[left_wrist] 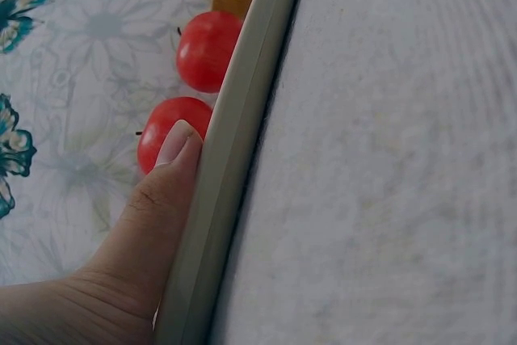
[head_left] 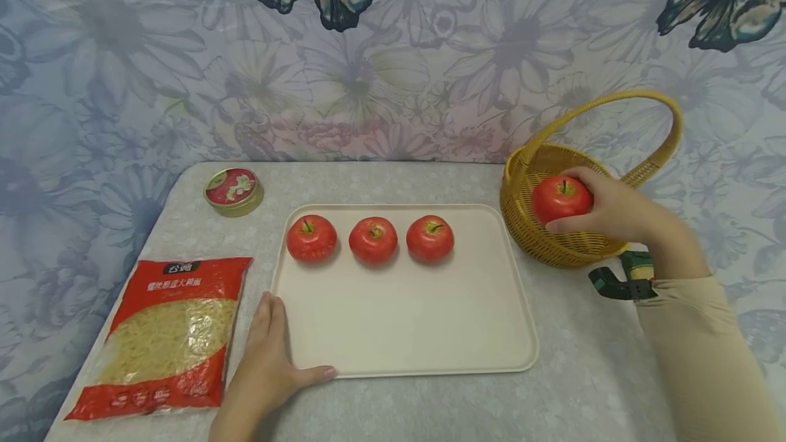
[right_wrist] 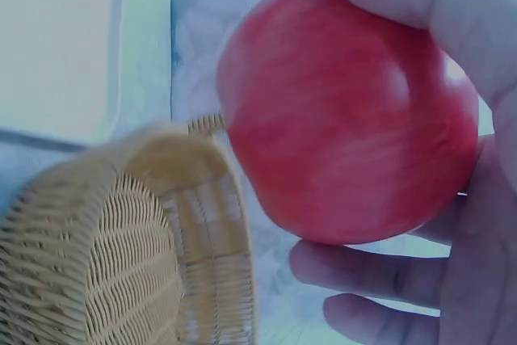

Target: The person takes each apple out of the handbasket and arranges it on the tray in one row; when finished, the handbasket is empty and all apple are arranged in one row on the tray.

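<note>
My right hand (head_left: 604, 207) grips a red apple (head_left: 561, 198) with a short stem, thumb and fingers around its sides. In the head view the apple overlaps the mouth of the yellow wicker basket (head_left: 546, 251); the right wrist view shows it beside the basket's rim (right_wrist: 121, 167). A cream rectangular tray (head_left: 405, 319) bears three more red apples in a row along its far side: left (head_left: 312, 239), middle (head_left: 373, 241) and right (head_left: 430, 239). My left hand (head_left: 270, 353) rests at the tray's near left corner, its thumb (left_wrist: 157, 191) straight along the front rim.
Left of the tray lies a red bag of pasta (head_left: 166, 336) with a see-through middle. A round tin (head_left: 233, 191) with a red lid stands at the back left of the grey table (head_left: 393, 411). Behind is a wall (head_left: 393, 87) with flowers and butterflies; the basket's tall handle (head_left: 660, 97) leans right.
</note>
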Demonstrator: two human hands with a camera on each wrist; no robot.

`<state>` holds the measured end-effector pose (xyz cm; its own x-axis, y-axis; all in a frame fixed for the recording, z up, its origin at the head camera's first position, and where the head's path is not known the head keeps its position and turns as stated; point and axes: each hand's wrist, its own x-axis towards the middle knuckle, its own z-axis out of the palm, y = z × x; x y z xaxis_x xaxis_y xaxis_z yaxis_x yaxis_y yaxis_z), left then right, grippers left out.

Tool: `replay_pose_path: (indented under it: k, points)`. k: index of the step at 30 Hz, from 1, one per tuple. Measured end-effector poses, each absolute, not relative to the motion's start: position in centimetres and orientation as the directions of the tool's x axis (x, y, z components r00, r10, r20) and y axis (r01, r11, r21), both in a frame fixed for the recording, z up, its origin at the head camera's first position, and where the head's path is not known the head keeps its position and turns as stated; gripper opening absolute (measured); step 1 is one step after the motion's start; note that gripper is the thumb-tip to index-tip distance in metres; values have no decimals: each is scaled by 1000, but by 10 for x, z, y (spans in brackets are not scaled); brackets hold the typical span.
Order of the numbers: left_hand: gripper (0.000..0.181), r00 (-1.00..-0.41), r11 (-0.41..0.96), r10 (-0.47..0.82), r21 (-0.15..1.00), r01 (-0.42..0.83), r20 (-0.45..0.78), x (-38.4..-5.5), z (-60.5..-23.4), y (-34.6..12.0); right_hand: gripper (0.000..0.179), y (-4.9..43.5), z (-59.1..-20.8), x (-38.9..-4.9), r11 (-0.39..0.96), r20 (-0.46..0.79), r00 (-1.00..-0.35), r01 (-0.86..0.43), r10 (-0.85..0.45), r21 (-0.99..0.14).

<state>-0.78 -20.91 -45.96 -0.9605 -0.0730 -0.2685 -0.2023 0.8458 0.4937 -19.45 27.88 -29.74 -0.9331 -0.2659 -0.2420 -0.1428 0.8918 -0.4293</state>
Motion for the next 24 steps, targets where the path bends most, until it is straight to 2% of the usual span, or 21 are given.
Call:
replay_pose_path:
  k: [5,9,12,24]
  points:
    - [162,-963,847,-72,494,-196,-260,-8,-462,-212,94,263,-298,-170,860,-155,-942,-192,-296,-473]
    - [161,-968,847,-65,499,-182,-243,-8,-463,-212,93,248,-312,-158,835,-81,-941,-249,-328,-490]
    - [161,-969,848,-66,498,-181,-240,-8,-463,-211,92,237,-326,-153,833,-72,-937,-266,-341,-486]
    - [161,-968,851,-66,493,-181,-242,-8,-460,-209,102,196,-381,-154,899,-79,-938,-295,-336,-323]
